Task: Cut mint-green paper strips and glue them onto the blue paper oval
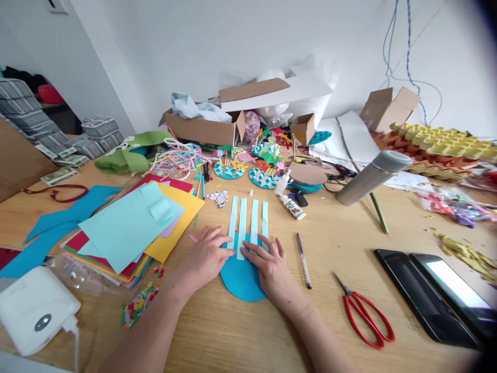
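Note:
On the table in front of me lies a blue paper disc (244, 285). Several pale blue paper strips (243, 217) overlap its upper part and stick out past its far edge. My left hand (207, 255) rests at the disc's left edge, fingers apart, its fingertips touching the leftmost strip. Flat over the right side is my right hand (269, 259), its spread fingers pressing on the strips near their lower ends. Neither hand grips anything. Beyond the strips are a small white cap (251, 192) and a glue bottle (293, 206) lying on its side.
Right of the disc lie a pen (304, 260), red-handled scissors (365, 313) and phones (423, 295). A grey flask (368, 178) leans farther back. Stacked coloured paper (128, 228) and a white charger (37, 311) are at left. Finished fish crafts (266, 176) and boxes (202, 128) stand behind.

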{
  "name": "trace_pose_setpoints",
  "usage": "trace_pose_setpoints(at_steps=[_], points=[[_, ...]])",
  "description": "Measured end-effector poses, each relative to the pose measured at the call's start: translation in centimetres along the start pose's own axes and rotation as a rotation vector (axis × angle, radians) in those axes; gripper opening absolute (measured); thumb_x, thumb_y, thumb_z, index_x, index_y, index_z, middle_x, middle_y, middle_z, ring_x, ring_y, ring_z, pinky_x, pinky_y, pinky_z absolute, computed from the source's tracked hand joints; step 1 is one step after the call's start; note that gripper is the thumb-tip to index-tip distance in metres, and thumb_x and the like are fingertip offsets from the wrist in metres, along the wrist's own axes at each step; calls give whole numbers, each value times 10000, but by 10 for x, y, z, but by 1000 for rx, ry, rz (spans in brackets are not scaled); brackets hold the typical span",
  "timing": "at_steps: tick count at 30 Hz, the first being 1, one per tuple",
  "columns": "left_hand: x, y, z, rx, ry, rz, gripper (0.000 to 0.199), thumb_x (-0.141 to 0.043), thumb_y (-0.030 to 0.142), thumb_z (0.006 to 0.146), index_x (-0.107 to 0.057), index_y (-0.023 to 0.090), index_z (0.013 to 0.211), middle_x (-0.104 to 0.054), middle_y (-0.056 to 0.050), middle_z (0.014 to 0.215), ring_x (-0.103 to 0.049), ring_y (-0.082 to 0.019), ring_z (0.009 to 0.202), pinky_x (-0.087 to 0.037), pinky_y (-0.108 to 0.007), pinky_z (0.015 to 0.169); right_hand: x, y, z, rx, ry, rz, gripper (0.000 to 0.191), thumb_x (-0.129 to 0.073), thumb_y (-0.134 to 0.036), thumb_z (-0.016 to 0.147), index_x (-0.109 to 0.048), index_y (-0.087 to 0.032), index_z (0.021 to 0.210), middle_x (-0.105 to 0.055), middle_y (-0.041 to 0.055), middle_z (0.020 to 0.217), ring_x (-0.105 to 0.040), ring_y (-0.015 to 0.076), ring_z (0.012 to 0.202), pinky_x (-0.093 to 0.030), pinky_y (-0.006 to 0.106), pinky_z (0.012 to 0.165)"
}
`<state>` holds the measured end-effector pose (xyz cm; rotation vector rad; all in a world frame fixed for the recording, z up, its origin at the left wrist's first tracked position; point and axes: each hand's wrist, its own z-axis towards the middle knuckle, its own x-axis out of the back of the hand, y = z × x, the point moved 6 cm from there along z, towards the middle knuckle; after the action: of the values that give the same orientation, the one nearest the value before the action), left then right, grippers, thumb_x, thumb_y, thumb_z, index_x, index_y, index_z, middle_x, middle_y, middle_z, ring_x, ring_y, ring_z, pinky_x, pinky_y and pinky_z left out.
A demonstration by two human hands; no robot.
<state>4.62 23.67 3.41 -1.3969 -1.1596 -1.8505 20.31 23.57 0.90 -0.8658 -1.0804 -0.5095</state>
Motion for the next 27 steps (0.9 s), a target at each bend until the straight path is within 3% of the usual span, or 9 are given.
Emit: trace_pose_setpoints(at_steps=[9, 17, 27], points=[[-4, -6, 0, 9, 61, -77, 289, -541, 174, 902, -663, 226, 1159, -660, -20, 1242, -442, -271, 1295, -388, -495, 1065, 1, 0, 0, 3, -15, -6, 588, -386, 28, 844, -613, -323, 1258, -599, -3, 1337, -356, 312, 1344, -181, 654, 1081], [-2, -6, 2, 34, 35, -92, 259, -492, 115, 911, -715, 195, 1017, -674, -23, 1217, -450, -266, 1287, -397, -474, 1058, -1, 0, 0, 4, -5, -3, 598, -385, 32, 832, -613, -322, 1257, -596, -18, 1339, -362, 318, 1339, -180, 660, 1078], [-9, -18, 3, 102, 44, -208, 423, -417, -23, 854, -731, 230, 979, -682, -5, 1200, -445, -229, 1299, -389, -460, 1066, -2, 0, -2, 19, 27, -20, 610, -383, 41, 814, -613, -309, 1256, -604, 11, 1330, -372, 311, 1334, -191, 653, 1076]])
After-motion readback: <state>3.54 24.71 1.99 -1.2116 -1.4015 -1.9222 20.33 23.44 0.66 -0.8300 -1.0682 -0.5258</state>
